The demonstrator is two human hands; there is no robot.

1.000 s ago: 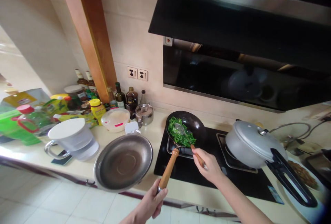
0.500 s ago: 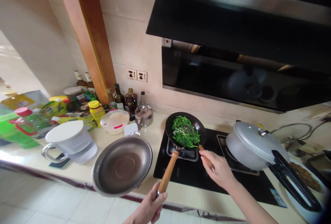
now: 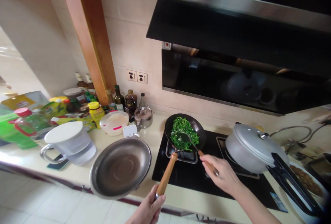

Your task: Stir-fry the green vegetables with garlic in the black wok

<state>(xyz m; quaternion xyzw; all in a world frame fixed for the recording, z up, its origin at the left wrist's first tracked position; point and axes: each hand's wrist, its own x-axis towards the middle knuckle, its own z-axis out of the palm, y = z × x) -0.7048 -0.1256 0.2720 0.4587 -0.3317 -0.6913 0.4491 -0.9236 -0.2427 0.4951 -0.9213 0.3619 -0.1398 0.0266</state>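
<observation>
A dark wok [image 3: 198, 127] sits over the left burner with chopped green leafy vegetables [image 3: 182, 124] in it. My left hand [image 3: 148, 205] is closed around the wok's wooden handle, near its end. In my right hand [image 3: 222, 173] is a spatula [image 3: 210, 167] with a wooden grip. Its metal head rests among the greens, partly covering bits of pale chopped garlic. To the left of the handle, a wide steel pan [image 3: 121, 169] stands on the counter, touched by neither hand.
A pressure cooker [image 3: 254, 148] occupies the right burner, its black handle pointing toward me. A water pitcher [image 3: 68, 141], a lidded container [image 3: 113, 122] and a glass teapot [image 3: 143, 117] line the left counter. The range hood [image 3: 219, 41] hangs above.
The spatula head has moved down toward the near side of the wok, with my right hand shifting slightly nearer. The greens are stirred and less garlic shows. My left hand keeps its grip.
</observation>
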